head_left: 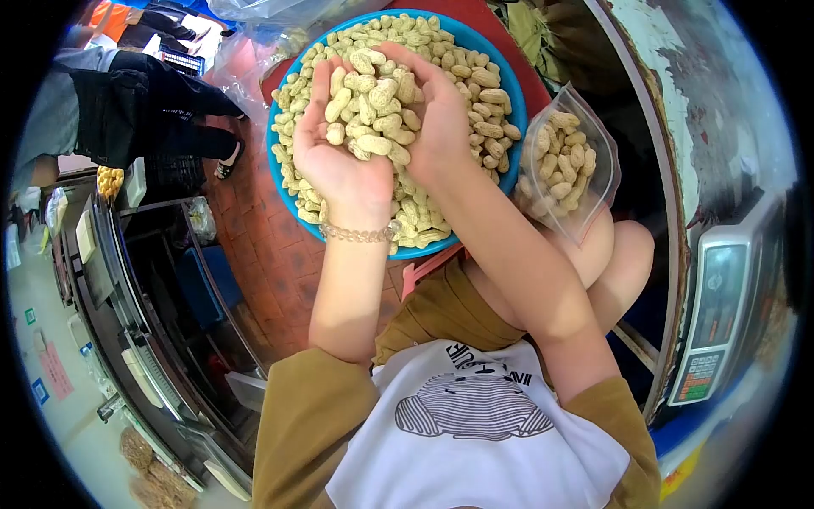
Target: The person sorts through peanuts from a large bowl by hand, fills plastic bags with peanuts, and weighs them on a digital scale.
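Note:
My left hand point(345, 174) and my right hand point(441, 127) are cupped together, palms up, over a round blue basin point(292, 199). A heap of unshelled peanuts point(373, 106) lies in them, resting against both palms and fingers. Below and all around my hands, more loose peanuts point(492, 110) fill the basin almost to its rim. A beaded bracelet point(360, 234) circles my left wrist. To the right of the basin, beside my right forearm, a clear plastic bag point(593, 199) stands with peanuts inside.
On the far right is a scale with a keypad point(708, 322). At the upper left stands another person in dark trousers point(182, 106). Shelving point(127, 297) runs along the left, and reddish tiles point(263, 246) cover the floor. Clear plastic sheeting point(250, 64) lies behind the basin.

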The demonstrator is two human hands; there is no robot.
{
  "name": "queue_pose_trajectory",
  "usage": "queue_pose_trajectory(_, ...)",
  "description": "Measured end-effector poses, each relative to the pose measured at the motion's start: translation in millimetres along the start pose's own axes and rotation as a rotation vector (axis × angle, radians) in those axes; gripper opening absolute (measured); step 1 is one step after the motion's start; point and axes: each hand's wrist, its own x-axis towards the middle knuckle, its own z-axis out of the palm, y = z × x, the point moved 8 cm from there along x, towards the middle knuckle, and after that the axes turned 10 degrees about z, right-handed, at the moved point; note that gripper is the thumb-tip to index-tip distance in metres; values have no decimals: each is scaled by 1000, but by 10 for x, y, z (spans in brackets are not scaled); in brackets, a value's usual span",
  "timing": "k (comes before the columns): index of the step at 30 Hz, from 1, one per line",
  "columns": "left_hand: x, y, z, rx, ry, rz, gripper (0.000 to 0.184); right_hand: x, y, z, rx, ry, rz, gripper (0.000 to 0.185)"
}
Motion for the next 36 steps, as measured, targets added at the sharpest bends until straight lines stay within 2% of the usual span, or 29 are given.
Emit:
queue_pose_trajectory(4, -106, 8, 74, 158, -102, 74, 49, -80, -42, 28, 31, -18, -19, 39)
queue_pose_trajectory(7, -117, 6, 108, 220, -238, 113, 49, -74, -85, 60, -80, -78, -107, 39)
queue_pose_trajectory(11, -133, 90, 225, 324, -161, 154, 49, -26, -74, 127, -152, -100, -143, 39)
queue_pose_trajectory(16, -79, 94, 224, 174, -124, 163, 50, -18, -59, 188, 32, -102, 5, 41)
queue_pose_trajectory(19, -117, 45, 200, 124, -104, 167, 50, -30, 10, 59, 257, -114, 123, 42)
queue_pose_trajectory(25, -135, -60, 105, 16, -85, 115, 50, -75, -37, 56, 133, -61, 31, 35)
queue_pose_trajectory(30, -96, -58, -4, -76, -80, 49, 50, -104, -45, 77, -25, -102, -90, 35)
queue_pose_trajectory(36, -100, -50, -106, -94, -59, 11, 49, -107, 46, -1, -20, -59, -25, 33)
